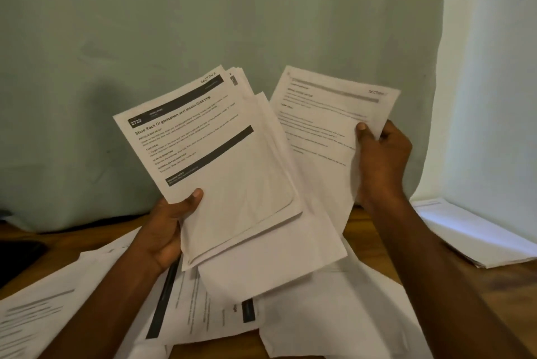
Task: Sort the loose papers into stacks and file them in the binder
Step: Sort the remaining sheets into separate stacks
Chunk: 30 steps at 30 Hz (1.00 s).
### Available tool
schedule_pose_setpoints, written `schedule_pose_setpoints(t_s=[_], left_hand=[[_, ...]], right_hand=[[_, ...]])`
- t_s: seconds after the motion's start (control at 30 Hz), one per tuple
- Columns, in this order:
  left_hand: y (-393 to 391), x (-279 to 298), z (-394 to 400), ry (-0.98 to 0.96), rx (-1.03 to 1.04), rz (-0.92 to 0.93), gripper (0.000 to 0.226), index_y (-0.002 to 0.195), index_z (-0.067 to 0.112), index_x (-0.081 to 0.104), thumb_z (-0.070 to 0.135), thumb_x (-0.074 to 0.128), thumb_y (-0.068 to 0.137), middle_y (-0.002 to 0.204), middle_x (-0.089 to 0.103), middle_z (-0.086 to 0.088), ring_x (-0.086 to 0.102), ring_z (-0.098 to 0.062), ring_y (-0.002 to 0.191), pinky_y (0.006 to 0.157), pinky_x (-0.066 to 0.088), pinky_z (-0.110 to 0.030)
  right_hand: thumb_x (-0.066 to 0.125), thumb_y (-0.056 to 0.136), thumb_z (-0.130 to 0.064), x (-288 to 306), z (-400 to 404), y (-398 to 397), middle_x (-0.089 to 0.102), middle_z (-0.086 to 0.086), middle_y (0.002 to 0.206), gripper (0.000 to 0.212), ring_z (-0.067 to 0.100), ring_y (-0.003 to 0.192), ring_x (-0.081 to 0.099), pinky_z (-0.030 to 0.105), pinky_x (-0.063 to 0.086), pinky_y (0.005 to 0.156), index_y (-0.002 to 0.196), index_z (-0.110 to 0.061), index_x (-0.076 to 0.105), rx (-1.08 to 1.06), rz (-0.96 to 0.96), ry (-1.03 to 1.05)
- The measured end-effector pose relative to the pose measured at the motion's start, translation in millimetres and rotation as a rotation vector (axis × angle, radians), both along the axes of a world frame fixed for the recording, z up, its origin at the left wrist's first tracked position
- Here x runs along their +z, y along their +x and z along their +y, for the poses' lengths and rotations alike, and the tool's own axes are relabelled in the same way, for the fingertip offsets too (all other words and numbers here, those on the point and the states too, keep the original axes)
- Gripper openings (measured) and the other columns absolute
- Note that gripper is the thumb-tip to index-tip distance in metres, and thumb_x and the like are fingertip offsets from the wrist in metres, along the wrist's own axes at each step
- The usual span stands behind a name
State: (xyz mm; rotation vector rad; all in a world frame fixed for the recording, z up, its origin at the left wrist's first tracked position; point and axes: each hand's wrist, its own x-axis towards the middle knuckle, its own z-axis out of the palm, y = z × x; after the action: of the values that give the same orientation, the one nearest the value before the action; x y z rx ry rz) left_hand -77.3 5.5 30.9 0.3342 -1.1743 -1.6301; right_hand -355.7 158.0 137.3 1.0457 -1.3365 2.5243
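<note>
My left hand [168, 228] grips a fanned bundle of printed sheets [232, 178] by its lower left corner, thumb on top. The top page is headed "Shoe Rack Organization and Insole Cleaning" and marked "Section 1". My right hand [380, 155] pinches a single printed sheet [322, 114] at its right edge, held up beside the bundle and slightly blurred. More loose papers [334, 309] lie scattered on the wooden table [374, 231] under both arms. No binder is in view.
A neat stack of white sheets [476, 233] lies at the table's right edge. A pale green cloth [203, 24] hangs behind the table, with a white curtain [499, 82] at the right. A dark object [17, 257] sits at the left edge.
</note>
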Motion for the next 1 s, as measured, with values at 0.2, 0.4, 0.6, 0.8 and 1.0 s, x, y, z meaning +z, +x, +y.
schedule_pose_setpoints(t_s=[0.2,0.4,0.6,0.8,1.0], left_hand=[[8,-9,-13,0.034,0.006,0.039,0.060,0.146,0.020,0.054,0.012,0.064,0.088,0.138,0.065,-0.009,0.063,-0.027,0.125,0.089,0.060,-0.041],[19,-13,-23,0.063,0.067,0.011,0.059,0.144,0.016,0.056,0.015,0.068,0.086,0.137,0.065,-0.010,0.062,-0.027,0.125,0.092,0.059,-0.039],[2,-14,-2,-0.096,0.143,-0.226,0.054,0.136,0.009,0.061,0.009,0.072,0.083,0.127,0.071,-0.009,0.068,-0.025,0.116,0.096,0.057,-0.037],[-7,-4,8,-0.147,0.207,-0.393,0.062,0.139,0.012,0.055,0.001,0.078,0.082,0.127,0.070,-0.007,0.067,-0.026,0.117,0.100,0.056,-0.043],[-12,11,23,-0.236,0.371,-0.358,0.072,0.144,0.018,0.046,0.005,0.081,0.082,0.116,0.068,0.011,0.068,-0.009,0.101,0.076,0.060,-0.020]], right_hand=[[0.063,0.100,-0.009,-49,-10,19,0.076,-0.012,0.099,0.022,0.004,0.091,0.074,0.019,0.058,0.074,0.106,-0.028,0.071,0.150,0.117,0.131],[0.061,0.101,-0.009,-76,-16,22,0.075,-0.018,0.093,0.021,0.001,0.087,0.073,0.015,0.056,0.066,0.106,-0.028,0.070,0.250,0.177,0.254],[0.060,0.103,-0.024,-89,-24,28,0.077,-0.002,0.112,0.023,0.022,0.100,0.075,0.048,0.060,0.090,0.123,-0.021,0.070,0.488,-0.034,0.427],[0.052,0.104,-0.045,-94,-24,42,0.075,0.009,0.118,0.040,0.034,0.114,0.069,0.050,0.057,0.098,0.125,-0.016,0.071,0.711,-0.210,0.425],[0.059,0.098,-0.040,-88,-12,44,0.069,0.009,0.131,0.046,0.031,0.124,0.064,0.047,0.054,0.103,0.139,-0.017,0.059,0.917,-0.108,0.469]])
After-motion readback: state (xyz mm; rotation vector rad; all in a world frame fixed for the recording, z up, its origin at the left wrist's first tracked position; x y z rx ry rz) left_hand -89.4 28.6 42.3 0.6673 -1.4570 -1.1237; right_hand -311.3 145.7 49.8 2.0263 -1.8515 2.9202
